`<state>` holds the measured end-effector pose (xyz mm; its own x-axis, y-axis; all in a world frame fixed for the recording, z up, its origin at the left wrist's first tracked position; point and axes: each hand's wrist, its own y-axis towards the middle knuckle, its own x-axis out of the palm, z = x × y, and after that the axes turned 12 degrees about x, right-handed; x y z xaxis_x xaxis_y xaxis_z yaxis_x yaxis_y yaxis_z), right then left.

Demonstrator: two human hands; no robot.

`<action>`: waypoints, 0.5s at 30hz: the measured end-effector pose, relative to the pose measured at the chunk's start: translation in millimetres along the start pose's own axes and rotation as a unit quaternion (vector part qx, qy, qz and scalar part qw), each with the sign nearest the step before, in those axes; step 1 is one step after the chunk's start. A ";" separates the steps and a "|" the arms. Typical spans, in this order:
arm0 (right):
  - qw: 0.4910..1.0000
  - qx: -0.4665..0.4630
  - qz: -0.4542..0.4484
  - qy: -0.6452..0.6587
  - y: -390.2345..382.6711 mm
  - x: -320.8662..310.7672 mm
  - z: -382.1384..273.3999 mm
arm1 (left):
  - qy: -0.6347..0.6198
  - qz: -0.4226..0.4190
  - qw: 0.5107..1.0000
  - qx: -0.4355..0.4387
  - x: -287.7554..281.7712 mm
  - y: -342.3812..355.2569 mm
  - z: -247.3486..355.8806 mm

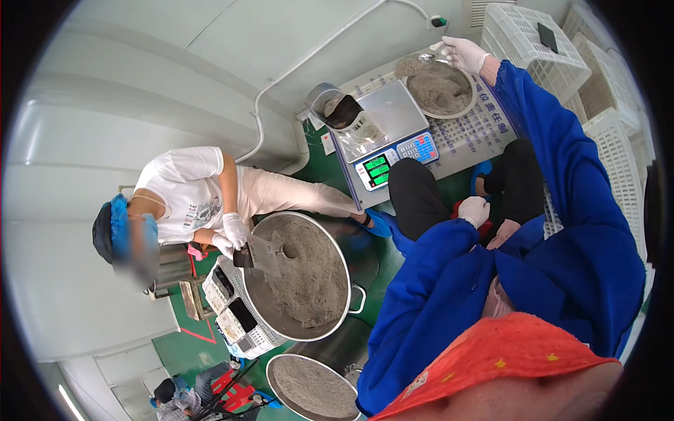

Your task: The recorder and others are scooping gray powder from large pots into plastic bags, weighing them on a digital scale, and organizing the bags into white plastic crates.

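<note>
My right hand (463, 52), in a white glove, reaches far forward and holds a small metal scoop (420, 63) heaped with grey powder. The scoop is over the left rim of a round metal bowl (460, 111) of the same powder. My left hand (474, 210), also gloved, rests curled on my knee with nothing seen in it. Left of the bowl, an electronic scale (393, 144) with a green display carries an open clear bag (344, 112) partly filled with powder on its steel pan.
A co-worker in a white shirt sits at left, gloved hands (232, 235) on a flat scoop in a large steel pot (270, 319) of powder. Another powder basin (275, 368) lies below. White plastic crates (523, 38) stack at right; the floor is green.
</note>
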<state>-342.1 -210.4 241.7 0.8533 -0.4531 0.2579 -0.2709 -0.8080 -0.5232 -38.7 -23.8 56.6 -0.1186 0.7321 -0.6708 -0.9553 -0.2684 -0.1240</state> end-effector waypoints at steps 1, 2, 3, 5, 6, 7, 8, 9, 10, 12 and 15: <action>1.000 0.010 -0.012 -0.004 -1.1 15.4 -11.4 | -0.001 0.002 1.000 0.003 1.0 0.9 0.8; 1.000 0.006 -0.016 -0.008 -0.9 30.3 -20.3 | -0.001 0.004 1.000 0.006 0.9 1.4 1.6; 0.999 -0.003 -0.039 -0.025 0.1 46.7 -28.1 | 0.002 -0.002 1.000 0.007 0.2 2.3 1.7; 0.997 -0.024 -0.057 -0.052 2.7 87.7 -40.8 | 0.001 0.012 1.000 0.005 -0.1 1.4 0.1; 0.996 -0.025 -0.066 -0.055 3.1 110.3 -46.7 | -0.001 0.020 1.000 0.004 -0.7 0.1 -1.6; 0.994 -0.033 -0.066 -0.086 3.5 130.8 -52.7 | -0.001 0.026 1.000 0.011 0.2 0.2 -3.5; 0.991 -0.043 -0.062 -0.114 6.3 139.2 -55.8 | 0.004 0.030 1.000 0.010 0.8 0.5 -1.1; 0.985 -0.062 -0.076 -0.142 9.5 146.6 -60.9 | -0.003 0.032 0.999 0.012 2.7 1.5 2.9; 0.984 -0.062 -0.086 -0.144 9.4 164.7 -60.6 | -0.010 0.038 0.999 0.008 3.5 1.0 2.8; 0.942 -0.125 0.008 -0.312 6.4 219.5 -57.4 | -0.012 0.049 0.999 -0.006 2.4 -1.7 -3.4; 0.771 -0.414 0.061 -0.481 17.5 231.0 -34.4 | -0.031 0.043 0.999 0.010 9.5 5.1 8.6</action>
<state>-165.0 -342.2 320.1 0.6270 -0.3782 -0.6811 -0.2269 -0.9250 0.3047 -47.0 -12.9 55.9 -0.2164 0.7450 -0.6310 -0.9460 -0.3197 -0.0530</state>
